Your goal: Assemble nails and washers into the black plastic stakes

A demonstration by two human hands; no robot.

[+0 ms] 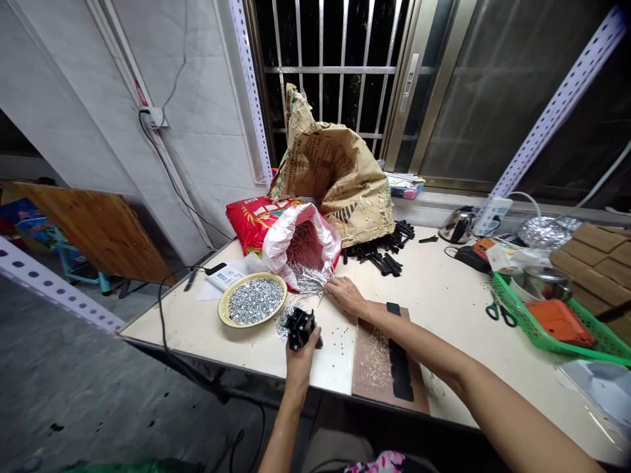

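My left hand is wrapped round a bunch of black plastic parts, held above the table near its front edge. Further back, my right hand has its fingers closed at the heap of thin metal pins that spills from a red-and-white sack. Its fingertips are partly hidden among the pins. To the left of both hands stands a yellow-rimmed bowl full of small shiny metal pieces. Some loose metal bits lie between the bowl and my left hand.
A torn brown paper sack stands behind, with black plastic parts strewn beside it. A brown board with a black strip lies under my right forearm. At right are scissors, a green basket, a kettle and cardboard boxes.
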